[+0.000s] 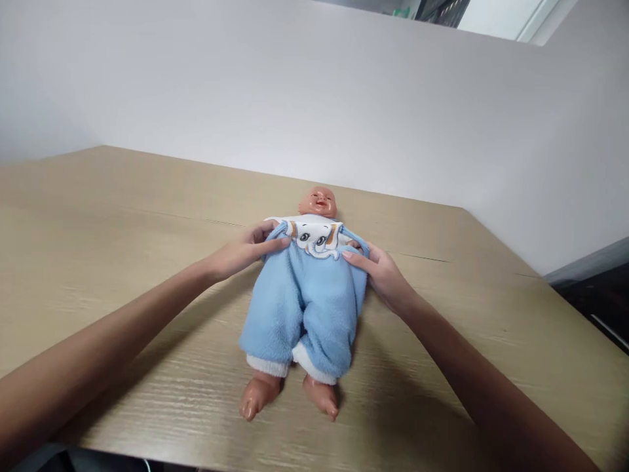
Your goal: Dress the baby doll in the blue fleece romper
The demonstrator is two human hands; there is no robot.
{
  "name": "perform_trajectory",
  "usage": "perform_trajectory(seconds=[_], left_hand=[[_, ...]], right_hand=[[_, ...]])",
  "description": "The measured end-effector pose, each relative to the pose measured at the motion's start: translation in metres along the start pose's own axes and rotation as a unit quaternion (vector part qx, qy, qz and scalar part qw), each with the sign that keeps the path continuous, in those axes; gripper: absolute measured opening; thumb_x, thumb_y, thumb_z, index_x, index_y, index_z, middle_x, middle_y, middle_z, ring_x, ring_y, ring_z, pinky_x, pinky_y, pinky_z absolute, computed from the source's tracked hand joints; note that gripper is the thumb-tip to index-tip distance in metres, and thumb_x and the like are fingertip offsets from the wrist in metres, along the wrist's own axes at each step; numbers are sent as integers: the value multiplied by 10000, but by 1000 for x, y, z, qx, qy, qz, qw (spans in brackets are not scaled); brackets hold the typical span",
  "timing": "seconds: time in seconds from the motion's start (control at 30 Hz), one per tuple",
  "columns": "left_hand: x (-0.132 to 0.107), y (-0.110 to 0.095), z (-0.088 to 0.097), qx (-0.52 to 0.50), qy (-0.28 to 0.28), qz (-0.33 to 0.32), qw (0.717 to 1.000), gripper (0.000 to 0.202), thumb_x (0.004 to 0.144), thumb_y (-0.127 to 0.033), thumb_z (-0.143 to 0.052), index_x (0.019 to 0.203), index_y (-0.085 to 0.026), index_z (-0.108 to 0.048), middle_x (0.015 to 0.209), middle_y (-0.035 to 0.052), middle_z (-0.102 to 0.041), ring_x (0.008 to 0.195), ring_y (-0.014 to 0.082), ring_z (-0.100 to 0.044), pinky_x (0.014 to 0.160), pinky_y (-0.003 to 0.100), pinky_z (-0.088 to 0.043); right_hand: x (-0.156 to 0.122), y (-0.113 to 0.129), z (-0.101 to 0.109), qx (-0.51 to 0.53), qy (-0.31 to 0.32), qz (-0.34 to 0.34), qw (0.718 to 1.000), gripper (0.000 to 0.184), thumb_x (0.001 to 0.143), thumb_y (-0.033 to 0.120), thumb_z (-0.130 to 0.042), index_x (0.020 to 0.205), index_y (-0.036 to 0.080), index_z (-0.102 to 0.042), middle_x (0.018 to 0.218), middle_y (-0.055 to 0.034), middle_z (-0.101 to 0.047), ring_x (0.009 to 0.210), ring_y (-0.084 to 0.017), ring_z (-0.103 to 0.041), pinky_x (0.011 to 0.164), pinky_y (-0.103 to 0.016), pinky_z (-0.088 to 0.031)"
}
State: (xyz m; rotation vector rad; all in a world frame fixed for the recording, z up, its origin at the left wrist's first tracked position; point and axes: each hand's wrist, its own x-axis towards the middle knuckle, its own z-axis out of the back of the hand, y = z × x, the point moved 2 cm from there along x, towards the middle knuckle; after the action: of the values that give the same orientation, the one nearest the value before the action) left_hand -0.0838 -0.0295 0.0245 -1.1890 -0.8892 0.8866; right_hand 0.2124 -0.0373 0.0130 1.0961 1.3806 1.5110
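A baby doll lies on its back on the table, head away from me and bare feet toward me. It wears fuzzy light-blue overalls with white cuffs and a white bib with a cartoon elephant face. My left hand pinches the overalls at the upper left side, thumb on top and fingers behind the cloth. On the upper right side, my right hand grips the overalls in the same manner, beside a blue strap. The doll's arms are hidden.
The wood-grain table spreads out around the doll, with thin seams in its top. A plain pale wall rises behind it, with an opening at the upper right. Something dark stands beyond the table's right edge.
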Motion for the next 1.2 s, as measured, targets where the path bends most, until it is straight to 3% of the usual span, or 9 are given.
perform_trajectory(seconds=[0.13, 0.27, 0.4, 0.53, 0.67, 0.8, 0.93, 1.07, 1.2], left_hand=[[6, 23, 1, 20, -8, 24, 999, 439, 979, -590, -784, 1138, -187, -715, 995, 5, -674, 882, 175, -594, 766, 274, -450], [0, 49, 7, 44, -5, 27, 999, 466, 991, -637, -753, 1062, -178, -730, 1052, 31, -688, 996, 214, -613, 874, 318, -474], [-8, 57, 5, -95, -15, 85, 992, 400, 931, -553, -846, 1070, -186, -771, 1026, 55, -749, 974, 226, -671, 875, 328, -531], [-8, 55, -2, -192, -23, 109, 975, 355, 934, -490, -860, 1100, -187, -778, 1064, 89, -791, 990, 238, -722, 920, 337, -573], [-5, 56, 15, -105, 12, 107, 989, 353, 937, -525, -833, 1059, -196, -794, 1101, 81, -782, 1077, 256, -705, 1022, 368, -556], [-6, 51, 40, 42, 121, 74, 989, 320, 941, -425, -789, 1200, -239, -819, 1260, 70, -780, 1251, 296, -666, 1132, 392, -502], [-10, 45, 43, 54, 220, 76, 971, 407, 899, -417, -845, 1258, -227, -815, 1235, 93, -807, 1193, 310, -718, 1052, 393, -559], [-11, 47, 39, 51, 216, 59, 973, 378, 854, -413, -899, 1171, -217, -834, 1139, 86, -823, 1078, 293, -746, 921, 348, -575], [-10, 60, 31, -54, 166, 90, 980, 261, 813, -366, -872, 1019, -210, -832, 1091, 67, -830, 1058, 277, -749, 990, 373, -566]], right_hand=[[12, -29, 4, -101, -72, 12, 992, 430, 872, 624, -848, 1090, 265, -757, 1099, -24, -765, 1095, -283, -669, 1082, -425, -508], [7, -53, 9, -146, -105, 24, 983, 479, 897, 730, -780, 920, 255, -725, 942, -10, -733, 1027, -289, -652, 1078, -453, -506], [3, -56, 3, 3, -67, -32, 997, 380, 903, 632, -815, 1027, 274, -785, 1123, -24, -825, 1218, -319, -706, 1209, -483, -495], [4, -51, -7, 121, -39, -58, 990, 378, 920, 543, -816, 1207, 298, -798, 1338, -30, -825, 1326, -321, -721, 1258, -495, -498], [1, -44, 10, 42, 15, -59, 997, 387, 932, 534, -789, 1210, 267, -811, 1293, -53, -840, 1357, -359, -700, 1265, -557, -469], [-9, -38, 45, -108, 108, -35, 988, 401, 883, 435, -822, 1253, 279, -829, 1384, -44, -810, 1474, -406, -596, 1336, -603, -341], [-14, -39, 55, -201, 124, 21, 971, 450, 857, 396, -841, 1290, 274, -818, 1486, -65, -761, 1503, -436, -555, 1356, -653, -266], [-14, -41, 39, -204, 114, 44, 971, 460, 861, 414, -852, 1289, 256, -803, 1471, -77, -767, 1442, -420, -596, 1333, -642, -319], [-17, -44, 24, -98, 69, -11, 993, 248, 837, 387, -826, 1055, 269, -813, 1286, -35, -832, 1339, -383, -662, 1295, -581, -395]])
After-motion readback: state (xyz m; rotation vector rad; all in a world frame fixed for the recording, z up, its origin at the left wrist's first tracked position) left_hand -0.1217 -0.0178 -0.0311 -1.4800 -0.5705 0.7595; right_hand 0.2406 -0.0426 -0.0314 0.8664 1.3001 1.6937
